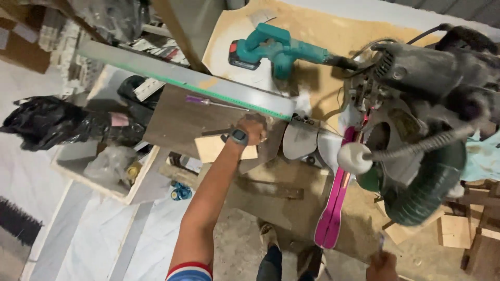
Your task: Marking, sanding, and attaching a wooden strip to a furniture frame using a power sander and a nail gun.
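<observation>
My left hand [253,128] is stretched far out, palm down and fingers spread flat on a dark board [182,120] that lies on the bench [271,182]. It presses rather than grips, closed on nothing. The board's far edge sits against the long grey rail [187,79] with its green strip, so my weight pins it square to that rail and stops it sliding. A small pale offcut [211,148] sits just near of my wrist, partly under it.

My right hand [383,265] is low at the near edge, right of the pink clamp [336,198]; it seems curled around something thin, but I cannot tell what or how tightly.

The saw [416,104] hangs to the right of my left hand, its blade guard just right of the board's right end, so room there is tight. A teal drill [276,48] lies on the far side of the rail, and a purple screwdriver [208,102] rests on the board, left of my fingers. Left of the board, the bench edge drops to a box [104,166] of scrap and black bags [47,122] on the floor.
</observation>
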